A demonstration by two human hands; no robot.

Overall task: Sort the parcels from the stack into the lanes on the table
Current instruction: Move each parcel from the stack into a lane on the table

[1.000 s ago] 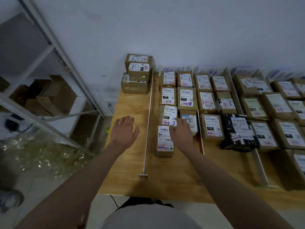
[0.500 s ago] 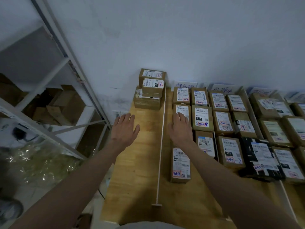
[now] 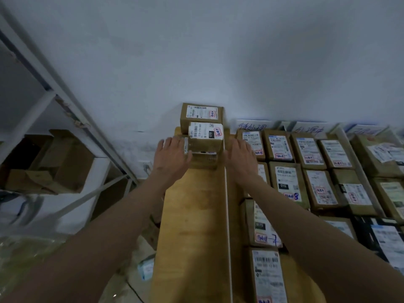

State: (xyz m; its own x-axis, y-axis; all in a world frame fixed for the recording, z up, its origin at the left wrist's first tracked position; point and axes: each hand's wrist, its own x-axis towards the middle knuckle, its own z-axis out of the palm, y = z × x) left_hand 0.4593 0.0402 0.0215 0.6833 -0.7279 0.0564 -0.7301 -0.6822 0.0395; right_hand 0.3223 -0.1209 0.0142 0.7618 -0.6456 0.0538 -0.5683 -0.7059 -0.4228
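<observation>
Parcels in the stack [image 3: 202, 136] sit at centre frame, at the counter's [image 3: 192, 226] far end against the wall. My left hand [image 3: 171, 159] touches the stack's left side with straight fingers, gripping nothing; my right hand [image 3: 241, 160] hovers flat just right of it, also empty. A white divider rail [image 3: 226, 215] runs down between them. Sorted parcels [image 3: 286, 182] fill the right lanes, cut off at the frame edge; labels blur. Metal shelving [image 3: 65, 127] stands at left.
</observation>
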